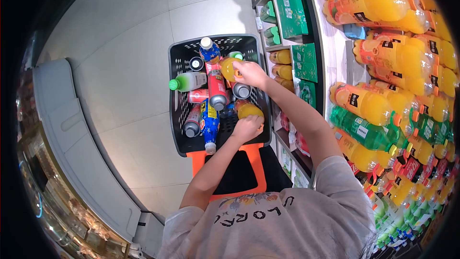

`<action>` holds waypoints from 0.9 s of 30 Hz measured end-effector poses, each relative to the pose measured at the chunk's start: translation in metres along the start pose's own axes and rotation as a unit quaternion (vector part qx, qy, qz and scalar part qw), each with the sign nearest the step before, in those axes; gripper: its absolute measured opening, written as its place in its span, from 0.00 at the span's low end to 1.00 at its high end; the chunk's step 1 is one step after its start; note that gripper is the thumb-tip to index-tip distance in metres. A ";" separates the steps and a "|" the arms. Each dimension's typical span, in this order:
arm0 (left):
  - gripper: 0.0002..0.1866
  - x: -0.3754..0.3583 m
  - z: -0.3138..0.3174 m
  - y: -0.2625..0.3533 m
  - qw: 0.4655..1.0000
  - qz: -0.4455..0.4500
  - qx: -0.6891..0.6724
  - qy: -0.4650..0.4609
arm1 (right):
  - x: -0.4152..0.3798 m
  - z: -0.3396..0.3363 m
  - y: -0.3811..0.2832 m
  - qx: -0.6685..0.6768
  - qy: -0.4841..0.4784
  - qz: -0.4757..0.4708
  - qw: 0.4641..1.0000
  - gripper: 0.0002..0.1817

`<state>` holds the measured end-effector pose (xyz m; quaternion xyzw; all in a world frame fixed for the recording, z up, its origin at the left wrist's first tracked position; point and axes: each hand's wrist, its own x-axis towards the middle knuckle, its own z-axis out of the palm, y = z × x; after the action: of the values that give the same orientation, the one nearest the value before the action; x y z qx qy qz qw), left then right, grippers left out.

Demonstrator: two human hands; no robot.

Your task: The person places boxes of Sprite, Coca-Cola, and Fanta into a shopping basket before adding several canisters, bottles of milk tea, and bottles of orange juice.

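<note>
My right hand [251, 74] is closed around one end of an orange juice bottle [230, 68], which lies over the other drinks in a dark grey shopping basket [176, 129]. Closer to my body, my left hand [247, 129] grips a second orange juice bottle [249, 110] at the basket's right side. Between and beside them are a red bottle with a grey cap [216, 86], a blue star-patterned bottle [209, 122] and another blue bottle with a white cap [209, 50]. A green-capped bottle [189, 82] lies at the left. My fingers partly hide both juice bottles.
Shelves of orange juice bottles [371, 103] and green soda bottles [362, 127] rise at the right. Green boxes [291, 9] stand on a lower shelf. The basket's orange handle [258, 168] points toward me. A grey-white counter [72, 129] runs along the left.
</note>
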<state>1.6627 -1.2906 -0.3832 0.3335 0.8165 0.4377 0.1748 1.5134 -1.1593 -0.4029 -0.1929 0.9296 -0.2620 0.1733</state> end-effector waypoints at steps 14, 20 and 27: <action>0.16 0.046 -0.014 0.005 0.986 -0.093 0.121 -0.066 | 0.020 -0.019 -0.011 -0.074 -0.038 0.125 0.989 0.27; 0.17 0.064 -0.008 -0.021 0.989 -0.094 0.102 -0.053 | -0.038 -0.032 -0.013 0.146 0.068 0.305 0.939 0.22; 0.19 0.093 -0.020 -0.029 0.980 -0.116 0.118 -0.107 | -0.164 -0.006 -0.008 0.252 0.150 0.401 0.868 0.17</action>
<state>1.5735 -1.2488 -0.3957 0.3003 0.8719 0.2767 0.2703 1.6549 -1.0893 -0.3581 0.2880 0.8443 -0.4208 0.1643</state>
